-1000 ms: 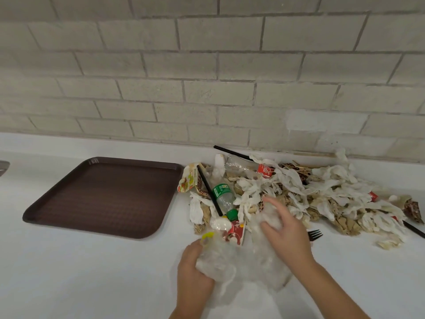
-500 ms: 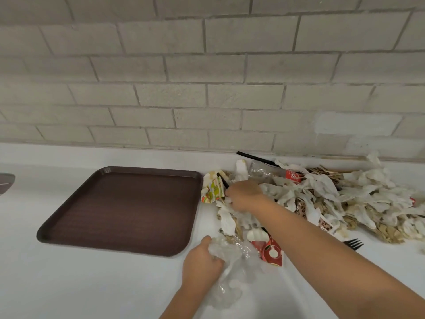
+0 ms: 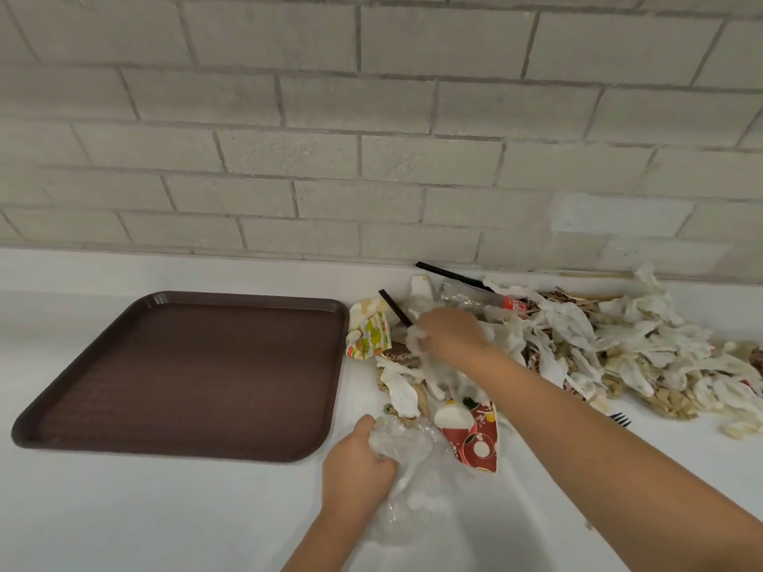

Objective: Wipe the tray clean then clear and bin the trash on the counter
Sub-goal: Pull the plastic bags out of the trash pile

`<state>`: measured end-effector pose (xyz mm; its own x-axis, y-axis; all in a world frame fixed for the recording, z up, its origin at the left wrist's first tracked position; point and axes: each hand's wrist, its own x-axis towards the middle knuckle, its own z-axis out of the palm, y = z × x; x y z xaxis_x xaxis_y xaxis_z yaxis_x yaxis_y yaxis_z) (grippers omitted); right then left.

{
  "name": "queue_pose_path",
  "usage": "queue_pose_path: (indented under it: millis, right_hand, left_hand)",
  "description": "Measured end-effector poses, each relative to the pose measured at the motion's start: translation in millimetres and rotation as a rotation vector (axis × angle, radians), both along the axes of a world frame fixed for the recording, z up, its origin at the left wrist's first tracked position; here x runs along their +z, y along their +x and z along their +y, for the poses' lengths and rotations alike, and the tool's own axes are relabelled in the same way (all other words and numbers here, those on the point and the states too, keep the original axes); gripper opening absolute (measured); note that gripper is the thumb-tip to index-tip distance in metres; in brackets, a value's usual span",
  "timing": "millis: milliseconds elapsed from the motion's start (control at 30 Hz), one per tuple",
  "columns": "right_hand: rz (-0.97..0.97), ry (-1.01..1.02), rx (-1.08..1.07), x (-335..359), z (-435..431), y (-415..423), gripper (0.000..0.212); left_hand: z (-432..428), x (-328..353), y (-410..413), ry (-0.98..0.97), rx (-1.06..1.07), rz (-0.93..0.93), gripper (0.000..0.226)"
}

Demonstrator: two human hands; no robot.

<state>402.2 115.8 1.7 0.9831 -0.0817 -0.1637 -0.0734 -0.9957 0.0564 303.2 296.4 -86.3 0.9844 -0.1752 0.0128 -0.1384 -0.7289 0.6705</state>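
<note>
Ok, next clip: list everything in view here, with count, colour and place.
brown rectangular plastic tray: one, dark brown, left on counter
white counter: one, white, under everything
brick wall: one, pale grey, behind counter
pile of crumpled paper napkins and wrappers: one heap, white and tan, right of tray, along wall
black plastic straws: two, black, pile's back left end
black plastic fork: one, black, pile's front edge
red printed paper wrapper: one, red and white, pile's front
green-and-orange printed wrapper: one, beside tray's far right corner
crushed clear plastic bottle: one, red label, pile's back
crumpled clear plastic bag: one, translucent, in left hand
left hand: grips bag
right hand: grips napkins at pile's left end
</note>
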Motion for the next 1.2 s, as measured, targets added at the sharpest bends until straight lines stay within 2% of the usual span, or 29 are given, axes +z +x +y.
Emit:
queue_pose_path:
  millis: [133, 233, 367, 533, 600, 733, 833, 900, 1000, 1033, 1200]
  right_hand:
    - [-0.205, 0.253, -0.151, 19.0, -27.1, -11.6, 0.030]
    - [-0.268, 0.424, -0.124, 28.4, -34.5, -20.7, 0.023]
    - [-0.032, 0.228, 0.066, 17.8, -6.1, -12.8, 0.027]
    - [0.035, -0.086, 0.082, -2.3, 21.1, 12.1, 0.017]
    - [0.021, -0.093, 0.031, -7.1, 23.2, 17.5, 0.029]
    - [-0.109, 0.048, -0.116, -12.3, 19.3, 24.4, 0.065]
    - [-0.086, 0.004, -0.061, -10.4, 17.5, 25.6, 0.080]
    - [-0.058, -0.039, -0.036, -13.4, 21.2, 27.4, 0.071]
    - [-0.031, -0.122, -0.027, -18.2, 26.8, 33.2, 0.036]
    - [-0.046, -0.104, -0.031, -19.1, 27.3, 33.6, 0.031]
    - [-0.206, 0.220, -0.056, -4.3, 19.3, -8.1, 0.021]
  left_hand:
    - [0.5, 0.3, -0.7, -0.014, 0.006, 0.004, 0.022]
    - [-0.5, -1.3, -1.0, -0.028, 0.002, -0.004, 0.024]
    - [-1.9, -1.9, -1.3, -0.045, -0.002, 0.021, 0.021]
    - [1.0, -0.9, -3.0, -0.078, 0.005, 0.060, 0.022]
    - [1.2, 1.5, -3.9, -0.087, -0.009, 0.076, 0.026]
    - [1.1, -1.1, -2.9, -0.097, -0.011, 0.103, 0.035]
    - [0.9, -4.4, -1.9, -0.084, 0.001, 0.108, 0.032]
    - [0.9, -5.6, -1.3, -0.071, 0.004, 0.095, 0.032]
    - [0.1, -7.5, -1.4, -0.068, 0.000, 0.079, 0.034]
    - [0.3, -7.8, -1.7, -0.077, 0.003, 0.078, 0.034]
    - [1.6, -7.3, -3.2, -0.118, 0.016, 0.087, 0.032]
